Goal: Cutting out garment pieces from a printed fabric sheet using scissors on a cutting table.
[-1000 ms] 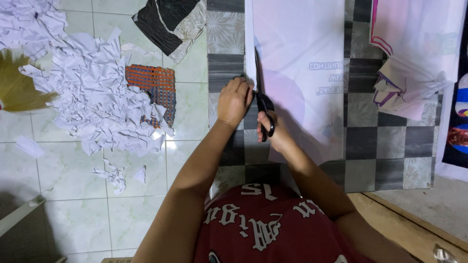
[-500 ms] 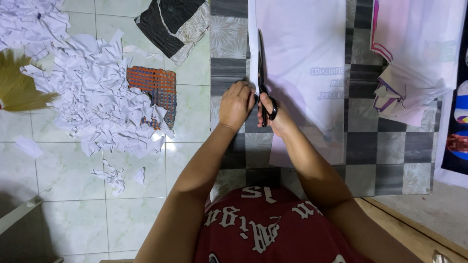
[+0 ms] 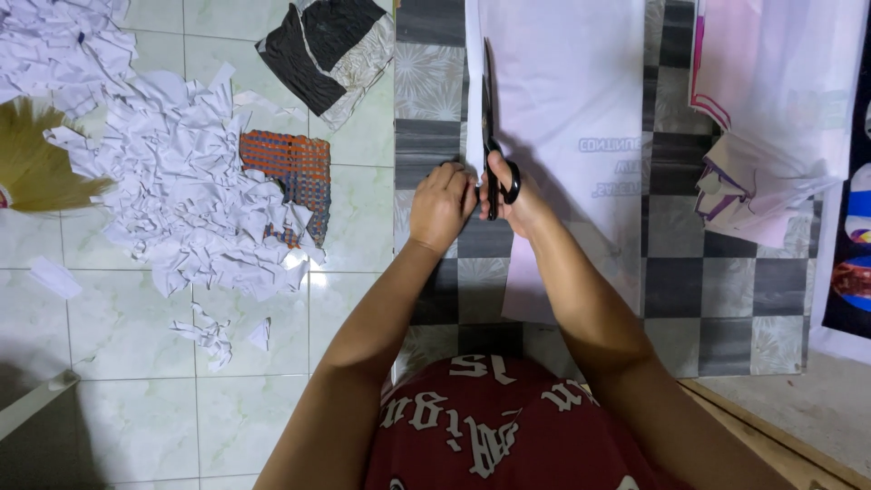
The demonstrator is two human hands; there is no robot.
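My right hand (image 3: pixel 522 204) grips black scissors (image 3: pixel 491 136) by the handles, blades pointing away along the left edge of a large white sheet (image 3: pixel 567 118). The blades lie against a narrow strip at that edge. My left hand (image 3: pixel 442 204) is closed on the near end of the strip, right beside the scissor handles. The sheet lies flat on a grey and black checkered mat (image 3: pixel 676 290).
A heap of white paper scraps (image 3: pixel 172 181) covers the tiled floor at left, beside an orange woven piece (image 3: pixel 290 172) and a straw broom head (image 3: pixel 32 168). A black and white item (image 3: pixel 327 50) lies at top. Printed sheets (image 3: pixel 771 109) lie on the mat at right.
The scissors have travelled away from me along the sheet's left edge, the blades now reaching further up. Both hands moved forward with them.
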